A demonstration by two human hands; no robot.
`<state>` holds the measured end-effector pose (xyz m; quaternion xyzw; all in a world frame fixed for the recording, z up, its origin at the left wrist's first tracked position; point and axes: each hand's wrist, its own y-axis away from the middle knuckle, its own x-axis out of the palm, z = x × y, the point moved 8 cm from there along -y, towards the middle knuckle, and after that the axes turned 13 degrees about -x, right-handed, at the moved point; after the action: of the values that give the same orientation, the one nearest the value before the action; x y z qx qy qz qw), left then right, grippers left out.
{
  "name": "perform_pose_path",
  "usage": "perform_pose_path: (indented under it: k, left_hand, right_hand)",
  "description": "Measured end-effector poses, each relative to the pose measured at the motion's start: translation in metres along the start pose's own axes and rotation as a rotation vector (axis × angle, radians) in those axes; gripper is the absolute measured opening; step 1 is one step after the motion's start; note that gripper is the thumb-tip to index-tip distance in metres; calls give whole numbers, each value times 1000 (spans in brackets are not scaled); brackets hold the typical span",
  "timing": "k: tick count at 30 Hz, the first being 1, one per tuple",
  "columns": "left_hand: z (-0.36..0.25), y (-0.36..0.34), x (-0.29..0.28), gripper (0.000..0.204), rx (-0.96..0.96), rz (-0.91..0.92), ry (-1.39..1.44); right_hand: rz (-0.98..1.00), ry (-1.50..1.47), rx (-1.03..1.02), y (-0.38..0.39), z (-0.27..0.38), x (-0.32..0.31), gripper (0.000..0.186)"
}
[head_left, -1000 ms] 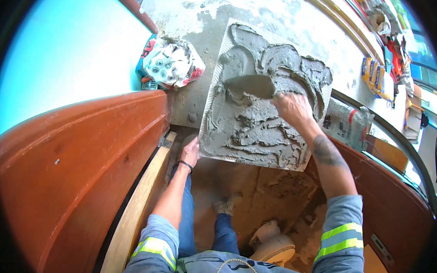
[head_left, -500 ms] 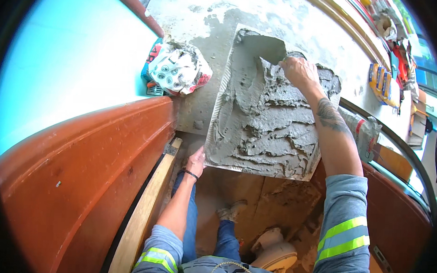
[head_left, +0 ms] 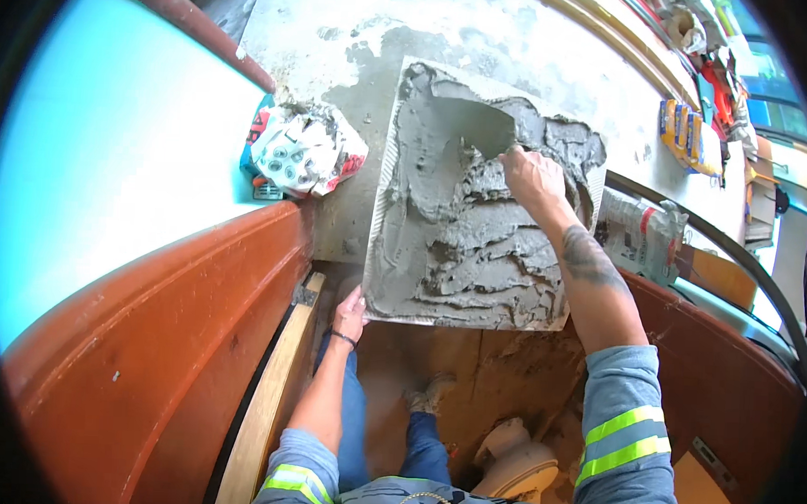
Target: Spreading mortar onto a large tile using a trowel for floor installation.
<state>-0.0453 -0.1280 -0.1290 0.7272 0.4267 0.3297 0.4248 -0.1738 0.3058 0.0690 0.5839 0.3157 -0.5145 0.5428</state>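
A large rectangular tile (head_left: 380, 207) lies in front of me, its upper face coated with wet grey mortar (head_left: 502, 238). The coat is smoothed along the left side and heaped in rough ridges at the middle and right. My right hand (head_left: 532, 178) is closed on a trowel (head_left: 490, 129), whose mortar-smeared blade rests in the mortar near the tile's far edge; the handle is mostly hidden by my fingers. At the near left corner, my left hand (head_left: 351, 314) grips the tile's edge, thumb close to the top face.
An open bag (head_left: 305, 151) stands left of the tile. Reddish-brown wooden frames (head_left: 178, 333) flank me, with a pale timber strip (head_left: 265, 398) at left. Another bag (head_left: 640, 229) and yellow-blue packs (head_left: 690, 138) lie right. Below are my feet and a toilet-like fixture (head_left: 513, 460).
My right hand has drawn the trowel nearer to me across the mortar. My left hand keeps its hold on the tile corner. The whole view has shifted slightly.
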Motion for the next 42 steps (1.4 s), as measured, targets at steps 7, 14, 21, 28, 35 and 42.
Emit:
perform_pose_path:
  k: [7, 14, 21, 28, 35, 42]
  left_hand:
    - [-21, -7, 7, 41, -53, -82, -88]
    - [-35, 9, 4, 42, -81, -40, -28]
    - [-21, 5, 62, 41, -5, 31, 0]
    - [-13, 21, 29, 42, -62, -55, -48]
    - [-18, 6, 31, 44, -95, 40, -121]
    - [-21, -1, 27, 45, -185, 82, -16]
  right_hand:
    - [152, -677, 469, 8, -64, 31, 48]
    - [249, 14, 30, 44, 1, -16, 32]
    - [-117, -33, 104, 21, -117, -6, 41]
    - [-161, -1704, 671, 95, -68, 21, 38]
    - [244, -1945, 583, 5, -4, 56, 36]
    - [138, -399, 172, 28, -35, 52, 45]
